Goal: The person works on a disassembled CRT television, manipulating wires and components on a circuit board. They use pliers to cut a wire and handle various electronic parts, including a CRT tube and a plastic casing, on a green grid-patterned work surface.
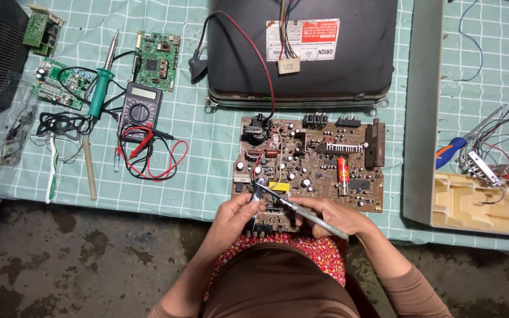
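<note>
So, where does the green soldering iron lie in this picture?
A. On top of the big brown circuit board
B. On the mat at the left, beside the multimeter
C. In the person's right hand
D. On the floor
B: the green soldering iron lies on the mat at the left, next to the multimeter, away from both hands.

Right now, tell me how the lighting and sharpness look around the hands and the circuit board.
Head view: even, soft light, no hard shadows; the brown circuit board is sharp; right hand and its metal tool slightly soft; left hand clear; floor below dim.
</note>
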